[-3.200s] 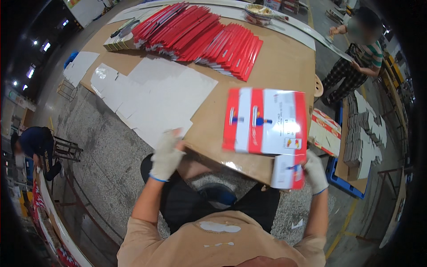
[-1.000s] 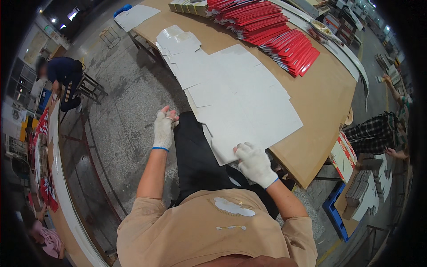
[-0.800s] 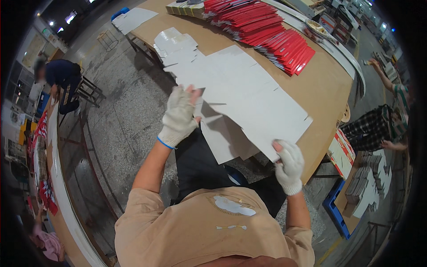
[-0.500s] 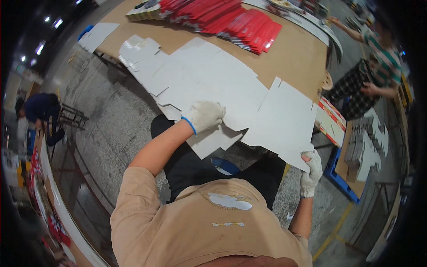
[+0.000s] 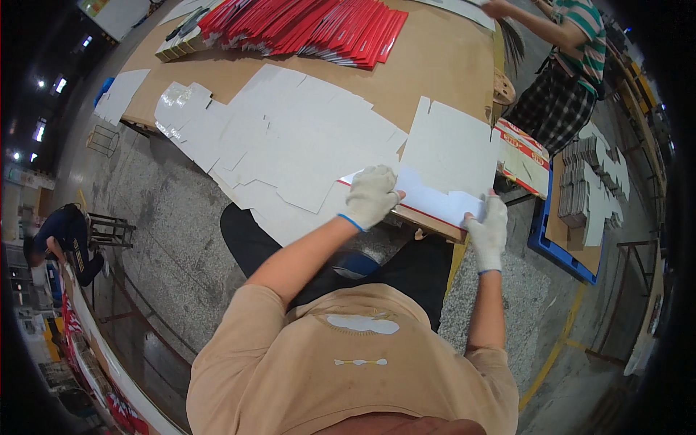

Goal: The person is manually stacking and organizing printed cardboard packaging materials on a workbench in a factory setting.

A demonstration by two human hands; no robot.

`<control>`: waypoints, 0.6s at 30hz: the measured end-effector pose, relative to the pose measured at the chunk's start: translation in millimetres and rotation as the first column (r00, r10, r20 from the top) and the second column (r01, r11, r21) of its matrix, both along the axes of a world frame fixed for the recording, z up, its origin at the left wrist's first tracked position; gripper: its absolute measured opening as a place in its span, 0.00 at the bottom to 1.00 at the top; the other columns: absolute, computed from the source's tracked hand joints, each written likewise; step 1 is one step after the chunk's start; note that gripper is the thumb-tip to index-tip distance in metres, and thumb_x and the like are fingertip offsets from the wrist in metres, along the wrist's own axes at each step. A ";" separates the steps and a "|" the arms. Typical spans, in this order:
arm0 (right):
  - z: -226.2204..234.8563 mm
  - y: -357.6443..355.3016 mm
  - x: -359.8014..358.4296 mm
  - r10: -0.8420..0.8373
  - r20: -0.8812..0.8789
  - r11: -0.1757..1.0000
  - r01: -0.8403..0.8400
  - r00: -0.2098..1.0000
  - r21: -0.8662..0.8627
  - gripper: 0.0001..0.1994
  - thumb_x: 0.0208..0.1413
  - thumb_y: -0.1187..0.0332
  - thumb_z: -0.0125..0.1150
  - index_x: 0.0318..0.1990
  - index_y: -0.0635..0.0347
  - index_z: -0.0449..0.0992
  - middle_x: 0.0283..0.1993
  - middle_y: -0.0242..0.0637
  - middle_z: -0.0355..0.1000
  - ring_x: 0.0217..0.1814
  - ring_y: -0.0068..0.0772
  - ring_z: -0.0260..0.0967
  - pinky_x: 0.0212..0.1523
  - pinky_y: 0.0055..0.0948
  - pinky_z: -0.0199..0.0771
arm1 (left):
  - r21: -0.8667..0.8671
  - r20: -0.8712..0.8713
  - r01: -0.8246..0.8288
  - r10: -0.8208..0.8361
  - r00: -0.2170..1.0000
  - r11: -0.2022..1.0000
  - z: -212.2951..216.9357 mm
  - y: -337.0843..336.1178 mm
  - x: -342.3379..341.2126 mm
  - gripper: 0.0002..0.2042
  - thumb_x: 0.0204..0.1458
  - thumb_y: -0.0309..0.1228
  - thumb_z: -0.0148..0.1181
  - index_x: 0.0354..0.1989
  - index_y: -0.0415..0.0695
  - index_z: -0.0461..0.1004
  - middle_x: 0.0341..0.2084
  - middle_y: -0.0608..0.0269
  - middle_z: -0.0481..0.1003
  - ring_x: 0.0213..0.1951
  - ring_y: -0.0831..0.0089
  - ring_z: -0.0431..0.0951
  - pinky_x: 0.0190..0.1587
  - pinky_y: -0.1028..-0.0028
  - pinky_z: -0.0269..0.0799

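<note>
A die-cut white cardboard sheet point(image 5: 453, 145) lies at the table's near right, with a white strip point(image 5: 431, 197) edged in red along its near side. My left hand point(image 5: 371, 196), in a white knit glove, is closed at the strip's left part, its thumb toward the right; the fingertips are partly hidden. My gloved right hand point(image 5: 487, 230) grips the sheet's near right corner, with thumb and fingers at the edge. Left of my hands, more flat white cardboard pieces point(image 5: 290, 130) overlap and hang over the table's near edge.
Red flat packages point(image 5: 312, 29) are fanned out on the brown tabletop point(image 5: 449, 58) at the back. A co-worker in a striped shirt point(image 5: 583, 29) stands at the far right. Stacked cutouts point(image 5: 576, 185) sit on a blue pallet point(image 5: 554, 250). Another person point(image 5: 65, 235) bends at the left.
My left hand has moved right and the right hand up to the table edge. The sheet has shifted inward over the table, and its red-edged strip now shows between my hands.
</note>
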State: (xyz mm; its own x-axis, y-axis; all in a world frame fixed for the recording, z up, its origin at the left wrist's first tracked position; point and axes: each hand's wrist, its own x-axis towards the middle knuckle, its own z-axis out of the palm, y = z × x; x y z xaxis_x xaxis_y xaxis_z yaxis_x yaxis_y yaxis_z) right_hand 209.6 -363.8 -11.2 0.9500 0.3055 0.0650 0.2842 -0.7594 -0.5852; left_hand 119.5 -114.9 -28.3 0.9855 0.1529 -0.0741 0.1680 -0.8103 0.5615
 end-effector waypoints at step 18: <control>-0.2 40.8 -7.4 -0.306 0.303 0.756 0.037 0.902 0.654 0.31 0.49 0.67 0.72 0.60 0.63 0.66 0.57 0.42 0.68 0.56 0.39 0.66 0.56 0.37 0.67 | -0.034 0.591 0.132 -0.087 0.802 0.991 -25.3 -46.2 -1.1 0.12 0.45 0.24 0.58 0.41 0.41 0.76 0.42 0.48 0.72 0.45 0.50 0.73 0.48 0.56 0.69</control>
State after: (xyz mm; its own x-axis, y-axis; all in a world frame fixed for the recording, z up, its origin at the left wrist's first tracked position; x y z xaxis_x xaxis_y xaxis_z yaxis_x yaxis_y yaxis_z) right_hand 202.2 -323.0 -11.4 0.8406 -0.0979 0.5327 0.4797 -0.3222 -0.8161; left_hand 118.4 -161.1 -53.7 0.8537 0.0582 0.5175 -0.2995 -0.7581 0.5793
